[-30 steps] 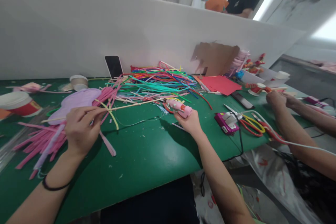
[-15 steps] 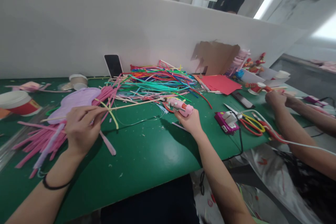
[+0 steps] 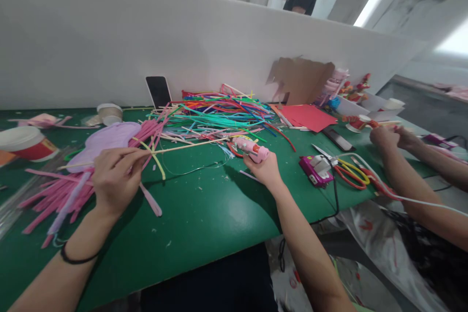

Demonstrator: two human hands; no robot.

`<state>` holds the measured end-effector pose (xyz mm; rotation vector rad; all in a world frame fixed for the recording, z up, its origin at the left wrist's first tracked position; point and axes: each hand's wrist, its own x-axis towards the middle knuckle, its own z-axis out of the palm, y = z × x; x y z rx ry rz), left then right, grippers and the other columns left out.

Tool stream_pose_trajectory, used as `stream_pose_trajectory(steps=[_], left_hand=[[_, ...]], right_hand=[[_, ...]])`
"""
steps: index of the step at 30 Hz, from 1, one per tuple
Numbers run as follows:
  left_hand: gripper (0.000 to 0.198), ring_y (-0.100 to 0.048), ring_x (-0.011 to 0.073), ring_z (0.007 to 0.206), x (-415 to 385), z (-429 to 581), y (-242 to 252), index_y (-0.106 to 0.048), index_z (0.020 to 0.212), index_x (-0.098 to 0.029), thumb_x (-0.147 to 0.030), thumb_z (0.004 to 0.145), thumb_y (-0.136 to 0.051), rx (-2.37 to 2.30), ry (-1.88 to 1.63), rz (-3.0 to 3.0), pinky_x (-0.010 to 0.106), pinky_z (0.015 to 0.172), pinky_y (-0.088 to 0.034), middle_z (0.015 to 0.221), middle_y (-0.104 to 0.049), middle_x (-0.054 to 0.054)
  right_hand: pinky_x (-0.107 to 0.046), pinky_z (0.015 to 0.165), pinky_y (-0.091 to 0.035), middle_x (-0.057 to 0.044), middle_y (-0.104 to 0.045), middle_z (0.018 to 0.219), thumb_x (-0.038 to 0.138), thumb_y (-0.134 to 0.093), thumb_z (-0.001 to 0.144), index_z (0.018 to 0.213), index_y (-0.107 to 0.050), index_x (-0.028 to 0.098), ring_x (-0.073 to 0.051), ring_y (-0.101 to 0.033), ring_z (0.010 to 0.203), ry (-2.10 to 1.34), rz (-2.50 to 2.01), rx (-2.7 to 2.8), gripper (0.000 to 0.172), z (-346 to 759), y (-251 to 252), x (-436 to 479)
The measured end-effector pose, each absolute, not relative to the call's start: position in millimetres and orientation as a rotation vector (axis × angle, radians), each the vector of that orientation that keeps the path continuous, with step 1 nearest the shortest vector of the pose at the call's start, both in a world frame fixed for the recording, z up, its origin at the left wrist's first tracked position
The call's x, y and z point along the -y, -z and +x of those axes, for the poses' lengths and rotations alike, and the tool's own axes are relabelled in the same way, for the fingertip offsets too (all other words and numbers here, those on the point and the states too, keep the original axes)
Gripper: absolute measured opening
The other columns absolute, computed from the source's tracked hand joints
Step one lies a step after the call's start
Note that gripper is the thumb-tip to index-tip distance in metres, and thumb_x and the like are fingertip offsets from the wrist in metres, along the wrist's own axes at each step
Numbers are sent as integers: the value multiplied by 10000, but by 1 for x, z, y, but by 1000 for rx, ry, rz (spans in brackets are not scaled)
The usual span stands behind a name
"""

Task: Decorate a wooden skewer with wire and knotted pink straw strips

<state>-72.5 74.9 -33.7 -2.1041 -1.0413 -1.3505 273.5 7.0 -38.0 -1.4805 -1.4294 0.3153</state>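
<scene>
Between the fingers of my left hand (image 3: 119, 175) is a thin pale wooden stick (image 3: 190, 145), held nearly level with its far end pointing right. My right hand (image 3: 265, 168) is wrapped round a pink hot glue gun (image 3: 250, 147), whose nozzle meets or lies close to the stick's right end; contact is hard to make out. Beneath and beside my left hand lie a bundle of pink pipe cleaners (image 3: 69, 197) and a lilac flat piece (image 3: 106, 144). One yellow pipe cleaner (image 3: 158, 163) rests just right of my left fingers.
Behind my hands spreads a pile of colourful pipe cleaners (image 3: 215, 114). A phone (image 3: 158, 91) leans on the partition. At right are red paper (image 3: 309, 116), a purple power strip (image 3: 316, 170), scissors (image 3: 351, 173) and a co-worker's hands (image 3: 387, 137). Paper cups (image 3: 27, 144) stand at left.
My hands, the stick and the glue gun stay almost in place. Beyond the partition, a standing person has shifted left.
</scene>
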Motion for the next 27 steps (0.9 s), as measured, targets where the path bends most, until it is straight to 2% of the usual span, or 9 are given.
stream_pose_trajectory(steps=[6,16,21,25,27], left_hand=[[79,-642,218,840,-75,-73,33,-727,882,-236,-269,875,-656,1056,1339,-2116,353,807,-462,836,-702,58],[72,-630,218,841,-76,-73,34,-722,897,-215,-232,875,-655,1011,1333,-2099,341,794,-455,834,-693,66],[77,-630,226,835,-77,-74,35,-724,915,-206,-205,863,-668,960,1343,-2092,351,792,-458,834,-690,73],[79,-628,230,825,-77,-74,35,-725,913,-214,-202,858,-670,951,1359,-2087,354,777,-459,824,-687,68],[82,-628,232,828,-76,-73,34,-725,914,-212,-190,855,-673,956,1359,-2091,354,776,-459,831,-690,70]], right_hand=[[-232,599,-489,-40,-753,838,210,-585,713,1012,-776,166,-177,-624,655,-285,-1457,1494,358,275,38,-8],[-236,556,-459,-32,-706,704,228,-593,692,874,-773,139,-170,-579,597,-310,-1482,1470,271,277,41,-8],[-225,587,-473,-20,-718,742,219,-586,693,921,-771,153,-161,-603,620,-319,-1443,1465,301,276,40,-8],[-218,539,-442,-10,-659,638,227,-589,690,798,-751,132,-141,-547,557,-276,-1475,1458,216,277,39,-7],[-218,533,-436,-5,-644,626,218,-589,690,802,-747,131,-135,-529,542,-277,-1446,1459,212,277,38,-7]])
